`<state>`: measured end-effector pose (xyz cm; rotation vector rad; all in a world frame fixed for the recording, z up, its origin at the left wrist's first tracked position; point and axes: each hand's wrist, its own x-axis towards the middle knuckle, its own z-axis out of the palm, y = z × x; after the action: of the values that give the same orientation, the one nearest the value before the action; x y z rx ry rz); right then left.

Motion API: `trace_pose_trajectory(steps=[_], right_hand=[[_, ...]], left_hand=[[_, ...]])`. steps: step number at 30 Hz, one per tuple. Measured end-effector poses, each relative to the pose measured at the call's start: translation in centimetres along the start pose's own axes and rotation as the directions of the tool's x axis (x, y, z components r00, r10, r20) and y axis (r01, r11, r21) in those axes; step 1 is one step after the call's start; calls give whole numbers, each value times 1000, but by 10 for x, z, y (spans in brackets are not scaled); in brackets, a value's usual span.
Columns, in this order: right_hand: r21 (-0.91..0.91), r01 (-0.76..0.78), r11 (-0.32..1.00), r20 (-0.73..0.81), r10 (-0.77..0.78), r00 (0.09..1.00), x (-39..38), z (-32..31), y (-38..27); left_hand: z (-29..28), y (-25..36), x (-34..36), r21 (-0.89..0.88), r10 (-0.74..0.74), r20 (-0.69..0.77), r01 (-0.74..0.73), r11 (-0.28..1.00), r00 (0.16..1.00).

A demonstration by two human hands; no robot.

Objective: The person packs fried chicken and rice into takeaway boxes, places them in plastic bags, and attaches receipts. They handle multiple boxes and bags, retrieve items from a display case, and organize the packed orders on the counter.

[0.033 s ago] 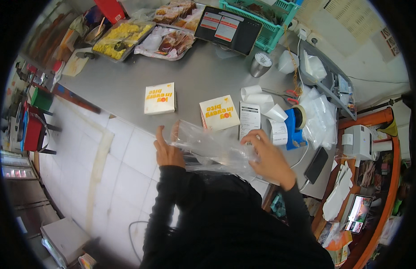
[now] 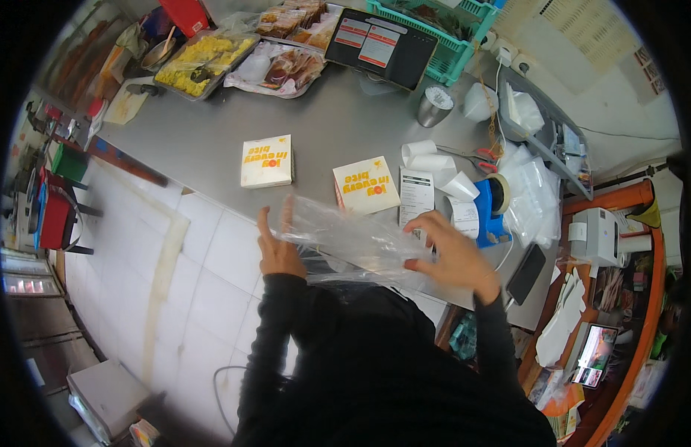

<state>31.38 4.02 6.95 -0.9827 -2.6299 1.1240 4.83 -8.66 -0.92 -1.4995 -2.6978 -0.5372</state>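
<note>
Looking down from the head camera, we see both of our hands on a clear plastic bag (image 2: 345,238), stretched between them just above the near edge of the steel counter (image 2: 338,127). Our left hand (image 2: 277,249) is at the bag's left end, fingers straight and pointing up, with the thin film across them; whether the thumb pinches the film we cannot tell. Our right hand (image 2: 453,253) grasps the bag's right end, fingers curled over the crumpled plastic. Black sleeves cover both forearms.

Just beyond the bag, on the counter, lie two square white boxes with yellow print: the left box (image 2: 266,161) stands a little apart from the bag, and the right box (image 2: 366,185) sits close behind it. Right of that box lies a paper slip (image 2: 416,195), then some rolls of white paper (image 2: 433,158) and a blue tape holder (image 2: 491,208). A dark phone (image 2: 527,273) lies near the counter's right end, beside our right hand.

Farther back are a tray of yellow food (image 2: 200,59), a wrapped tray of food (image 2: 280,68), a black screen (image 2: 381,46), a teal basket (image 2: 449,33) and a metal cup (image 2: 435,106). A white printer (image 2: 600,237) stands at the far right. White floor tiles (image 2: 204,298) show below the left hand.
</note>
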Motion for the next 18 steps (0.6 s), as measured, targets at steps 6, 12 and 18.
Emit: trace_pose_trajectory(steps=[6,12,18], right_hand=[[-369,174,913,-126,-235,964,126,20,59],[-461,54,886,-48,-86,995,167,46,47],[859,-143,491,152,22,988,108,-24,10]], left_hand=[[-4,-24,0,-44,-108,524,154,987,845],[-21,-32,-1,-94,-5,590,75,993,807],[-4,-22,11,-252,86,535,61,966,840]])
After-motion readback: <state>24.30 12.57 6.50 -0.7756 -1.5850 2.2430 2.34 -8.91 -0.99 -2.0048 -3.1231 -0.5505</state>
